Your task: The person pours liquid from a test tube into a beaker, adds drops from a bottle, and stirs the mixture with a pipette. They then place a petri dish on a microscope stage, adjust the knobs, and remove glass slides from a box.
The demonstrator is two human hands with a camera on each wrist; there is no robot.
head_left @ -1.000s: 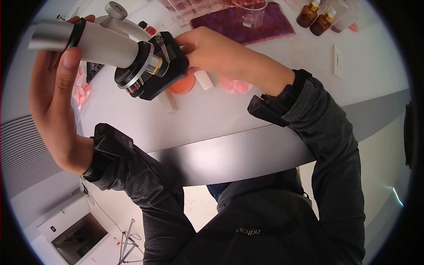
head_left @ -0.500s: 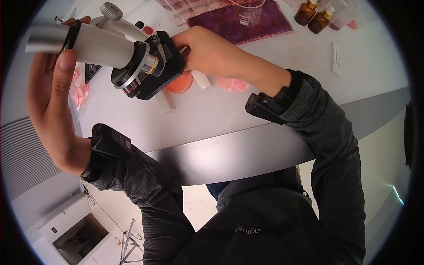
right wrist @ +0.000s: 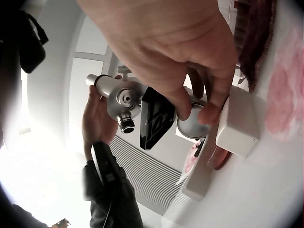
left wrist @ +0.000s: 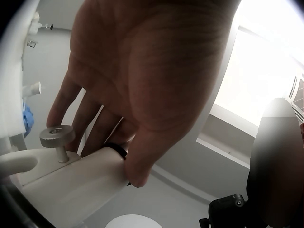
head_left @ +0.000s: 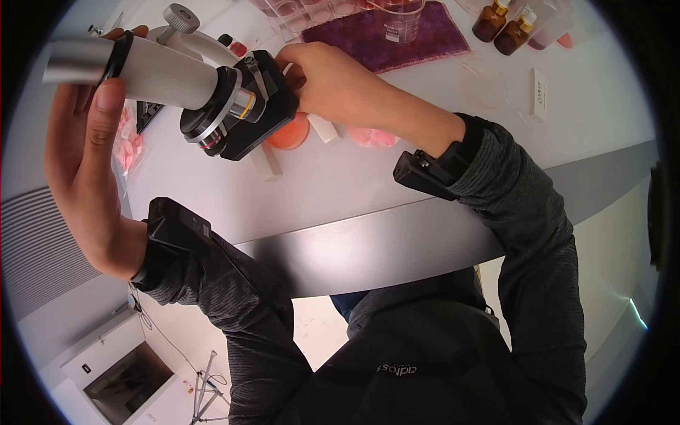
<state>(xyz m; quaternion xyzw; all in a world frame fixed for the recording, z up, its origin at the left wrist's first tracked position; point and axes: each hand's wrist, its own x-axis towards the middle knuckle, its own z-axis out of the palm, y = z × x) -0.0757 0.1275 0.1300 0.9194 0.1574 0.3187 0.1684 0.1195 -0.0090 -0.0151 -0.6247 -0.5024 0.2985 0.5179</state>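
Observation:
A microscope stands tilted on the table, its pale tube (head_left: 170, 71) pointing left and its black stage (head_left: 258, 124) slanted. My left hand (head_left: 88, 166) wraps round the eyepiece end, thumb on the near side, fingers behind; the left wrist view shows the same hand (left wrist: 147, 71) round the tube (left wrist: 76, 185) beside the focus knob (left wrist: 57, 137). Behind the stage is my right hand (head_left: 336, 81). In the right wrist view, that hand (right wrist: 175, 52) pinches a round mirror (right wrist: 192, 126) between thumb and fingertip, above the white base (right wrist: 237, 126). Its other fingers are partly hidden.
An orange dish (head_left: 289, 134) and pink pieces (head_left: 373, 137) lie near the base. Farther back are a purple cloth (head_left: 432, 42), a beaker (head_left: 402, 25), brown dropper bottles (head_left: 511, 35) and a clear rack (head_left: 287, 21). A bag of pink pieces (head_left: 129, 152) lies left.
The fingers of my right hand have shifted slightly behind the stage. My left hand keeps its grip on the tube, and the whole head view has drifted a little.

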